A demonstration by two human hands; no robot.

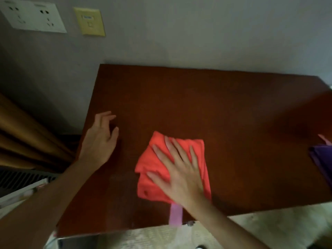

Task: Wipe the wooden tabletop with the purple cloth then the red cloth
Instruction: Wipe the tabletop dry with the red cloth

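The dark brown wooden tabletop (206, 97) fills the middle of the head view. A folded red cloth (152, 162) lies on its near centre. My right hand (181, 173) presses flat on the red cloth with fingers spread and straight. A pale lilac tag (176, 214) sticks out from under the cloth toward the front edge. My left hand (100, 139) rests near the table's left edge, fingers loosely bent, holding nothing. The purple cloth (321, 160) lies at the table's right edge, partly cut off by the frame.
A grey wall stands behind the table with a white socket plate (34, 17) and a yellowish plate (90, 21). A tan curtain (21, 141) hangs at the left. Pale patterned floor (269, 229) shows beyond the table's front edge.
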